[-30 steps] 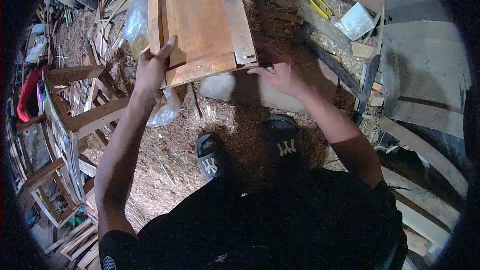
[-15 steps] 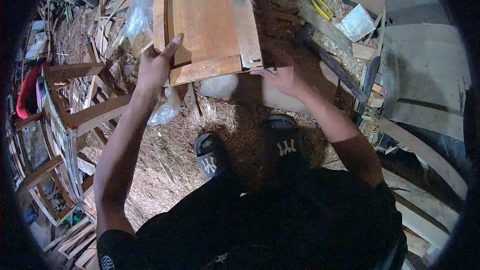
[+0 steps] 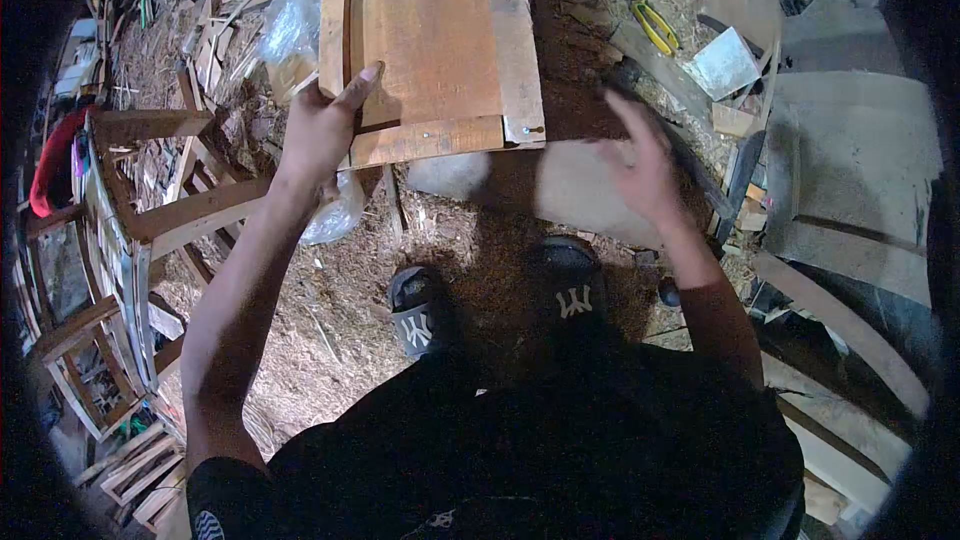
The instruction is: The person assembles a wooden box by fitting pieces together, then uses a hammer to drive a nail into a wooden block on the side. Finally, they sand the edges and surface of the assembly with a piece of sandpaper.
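A framed wooden panel [image 3: 430, 50], like a small cabinet door, is held up at the top middle of the head view. My left hand [image 3: 325, 130] grips its near left corner, thumb lying on the front face and the other fingers hidden behind. A small metal screw or nail [image 3: 533, 130] sticks out at the panel's near right corner. Off to the right, my right hand [image 3: 645, 165] is apart from the panel, its fingers spread and slightly blurred, with nothing in it.
Yellow-handled pliers [image 3: 655, 26] lie beyond my right hand, near a pale square block [image 3: 724, 64]. Wooden frames [image 3: 130, 180] stand at the left. A larger panel [image 3: 850, 160] leans at the right. Clear plastic wrap [image 3: 292, 22] and sawdust [image 3: 320, 310] cover parts of the floor.
My right hand has let go of the panel's near right corner and moved right, its fingers opening. The panel, still in my left hand, appears slightly farther right in view.
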{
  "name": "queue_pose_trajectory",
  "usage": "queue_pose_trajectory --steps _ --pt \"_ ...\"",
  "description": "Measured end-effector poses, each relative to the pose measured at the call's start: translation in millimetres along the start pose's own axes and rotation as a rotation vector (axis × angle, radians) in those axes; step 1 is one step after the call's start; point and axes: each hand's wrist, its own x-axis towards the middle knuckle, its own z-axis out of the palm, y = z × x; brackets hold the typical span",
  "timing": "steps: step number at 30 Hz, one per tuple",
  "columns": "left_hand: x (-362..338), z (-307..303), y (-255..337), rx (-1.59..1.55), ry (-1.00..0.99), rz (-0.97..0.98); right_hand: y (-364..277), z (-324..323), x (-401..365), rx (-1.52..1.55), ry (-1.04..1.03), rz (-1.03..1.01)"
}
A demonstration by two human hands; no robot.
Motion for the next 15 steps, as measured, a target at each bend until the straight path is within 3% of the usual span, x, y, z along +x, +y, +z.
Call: queue_pose_trajectory --steps 1,2,4,7,15 --pt "2.5 -0.3 -3.1 0.005 0.021 0.004 10.0 -10.0 -1.8 -0.13 0.222 -0.19" --pt "3.6 -1.0 -4.9 0.011 0.041 0.008 19.1 -18.5 -5.1 -0.132 0.217 -0.195" --pt "2.6 2.2 -2.3 -0.037 0.074 0.01 37.4 -31.7 -15.1 -0.498 0.352 -0.014" --pt "4.9 -2.7 -3.3 -0.046 0.057 0.027 53.7 -36.1 -29.0 -0.718 0.237 0.053" --pt "8.3 -4.1 -3.6 0.036 -0.015 -0.103 45.2 -54.1 -25.4 -0.71 0.052 0.215"
